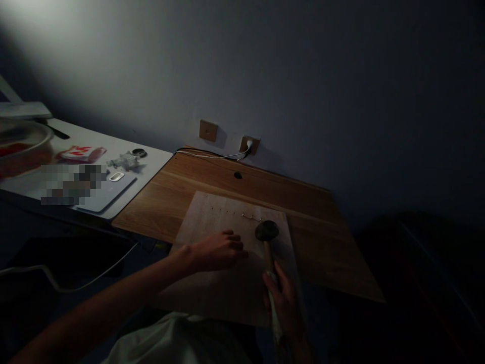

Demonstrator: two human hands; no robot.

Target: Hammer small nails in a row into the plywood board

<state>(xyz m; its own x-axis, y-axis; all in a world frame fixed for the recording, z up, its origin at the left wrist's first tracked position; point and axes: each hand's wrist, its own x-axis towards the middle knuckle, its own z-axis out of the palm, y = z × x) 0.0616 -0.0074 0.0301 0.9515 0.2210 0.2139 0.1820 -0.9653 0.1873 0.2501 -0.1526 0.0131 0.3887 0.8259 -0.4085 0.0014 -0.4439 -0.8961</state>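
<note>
My right hand (282, 296) is wrapped round the handle of a mallet (267, 231). Its dark, round head hangs over the right side of a pale wooden board (212, 290), and the wooden handle has a whitish wrapping lower down. Over the middle of the same board is my left hand (222, 250), its fingers curled in; whatever they may hold is hidden. Several small nails (251, 216) stick up near the board's far edge, just beyond the mallet head. A row of small dark marks (223, 210) continues to their left.
The board lies on a brown wooden tabletop (310, 253) with a cable hole. At left, a white table (151, 161) carries a closed laptop-like grey slab (109, 194), crumpled plastic (127, 161), a red-and-white packet (81, 153) and a clear bowl (26, 151). A white cable (212, 154) runs to a wall socket.
</note>
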